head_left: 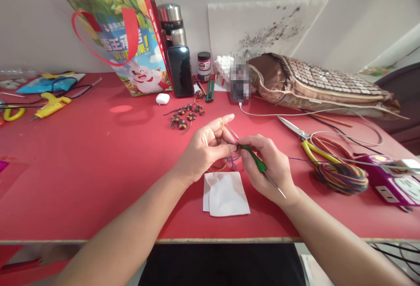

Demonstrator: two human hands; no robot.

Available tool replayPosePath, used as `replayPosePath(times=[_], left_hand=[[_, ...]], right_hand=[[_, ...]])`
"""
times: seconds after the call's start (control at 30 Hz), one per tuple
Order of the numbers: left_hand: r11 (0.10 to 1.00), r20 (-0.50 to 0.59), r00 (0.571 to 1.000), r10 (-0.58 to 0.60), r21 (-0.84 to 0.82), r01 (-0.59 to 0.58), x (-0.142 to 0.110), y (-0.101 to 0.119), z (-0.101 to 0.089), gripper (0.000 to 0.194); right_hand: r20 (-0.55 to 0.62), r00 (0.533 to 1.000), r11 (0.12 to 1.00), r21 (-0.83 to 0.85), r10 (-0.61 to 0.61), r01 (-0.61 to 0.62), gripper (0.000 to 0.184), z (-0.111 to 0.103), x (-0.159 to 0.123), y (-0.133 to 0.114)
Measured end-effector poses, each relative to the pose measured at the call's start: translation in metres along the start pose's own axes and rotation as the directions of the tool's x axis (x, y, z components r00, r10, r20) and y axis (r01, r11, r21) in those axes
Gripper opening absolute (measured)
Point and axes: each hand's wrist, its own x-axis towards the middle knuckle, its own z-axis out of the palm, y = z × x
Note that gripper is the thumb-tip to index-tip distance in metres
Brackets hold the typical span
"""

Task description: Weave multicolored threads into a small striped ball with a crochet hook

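My right hand is closed around a green-handled crochet hook, a thin metal shaft showing at both ends. My left hand pinches a small dark bit of yarn work between thumb and fingers, mostly hidden, against the hook. An orange strand of yarn loops over the left forefinger, which is stretched out. Loose coloured yarn hangs under the hands. From the right hand a dark strand runs to a multicoloured yarn bundle. Several small crocheted pieces lie beyond the left hand.
Folded white tissue lies before me on the red table. Scissors and a purple power socket sit right. A phone, paper bag, flask and sequinned bag stand behind; a yellow glue gun lies left.
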Motion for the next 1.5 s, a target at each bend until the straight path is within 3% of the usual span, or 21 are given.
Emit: replayPosePath(times=[0.07,0.2,0.43,0.67,0.77,0.87,0.97,1.03,1.1,1.17,1.23,1.3,1.37,1.4,1.5], left_hand=[[1.000,-0.009,1.000,0.006,0.014,-0.006,-0.002,0.002,0.002,0.031],[0.999,-0.029,0.999,-0.042,0.003,0.042,-0.005,0.003,0.003,0.078],[0.996,-0.053,0.999,-0.008,0.087,0.013,-0.005,0.004,0.002,0.090],[0.991,-0.063,0.996,0.058,0.124,-0.050,-0.006,0.000,0.013,0.086],[0.995,-0.041,0.996,0.078,0.073,-0.075,-0.005,-0.002,0.012,0.076],[0.997,-0.006,0.997,0.074,-0.017,-0.074,-0.006,0.000,0.008,0.059],[0.996,0.061,0.998,0.024,-0.088,-0.019,-0.007,0.002,0.003,0.053],[0.992,0.096,0.995,-0.023,-0.122,0.034,-0.008,0.004,0.000,0.060],[0.989,0.118,0.993,-0.031,-0.137,0.048,-0.009,0.006,-0.002,0.066],[0.992,0.133,0.991,-0.033,-0.119,0.049,-0.010,0.007,-0.003,0.065],[0.993,0.157,0.987,-0.025,-0.110,0.043,-0.011,0.007,-0.002,0.063],[0.992,0.170,0.985,-0.024,-0.118,0.045,-0.012,0.008,0.001,0.067],[0.990,0.153,0.988,-0.033,-0.130,0.054,-0.012,0.008,0.003,0.072],[0.989,0.140,0.989,-0.036,-0.137,0.056,-0.011,0.008,0.004,0.075],[0.987,0.129,0.991,-0.033,-0.151,0.052,-0.010,0.009,0.005,0.077]], right_hand=[[-0.047,0.997,0.998,0.009,0.058,-0.058,0.027,0.003,-0.004,0.001],[-0.115,0.985,0.991,0.055,0.129,-0.123,0.026,0.003,-0.009,0.001],[-0.064,0.989,0.981,0.147,0.134,-0.123,0.018,-0.005,-0.004,-0.004],[-0.132,0.978,0.987,0.005,0.158,-0.159,0.019,0.004,-0.006,0.000],[-0.177,0.965,0.981,0.060,0.191,-0.183,0.021,0.007,-0.008,-0.002],[-0.206,0.959,0.963,0.226,0.193,-0.145,0.022,0.008,-0.008,-0.006],[-0.135,0.958,0.865,0.475,0.254,-0.163,0.017,0.004,-0.001,-0.009],[0.010,0.937,0.694,0.670,0.348,-0.265,0.018,-0.001,0.007,-0.010],[0.159,0.885,0.488,0.784,0.438,-0.382,0.018,-0.005,0.014,-0.009],[0.217,0.851,0.381,0.822,0.478,-0.423,0.012,-0.007,0.017,-0.009],[0.181,0.846,0.425,0.800,0.502,-0.423,0.003,-0.008,0.016,-0.008],[0.065,0.891,0.626,0.688,0.450,-0.367,0.011,-0.009,0.013,-0.009],[-0.025,0.970,0.852,0.483,0.243,-0.202,0.028,-0.010,0.011,-0.011],[-0.040,0.993,0.921,0.380,0.112,-0.089,0.035,-0.010,0.010,-0.011],[-0.033,0.991,0.969,0.210,-0.128,0.132,0.043,-0.012,0.011,-0.011]])
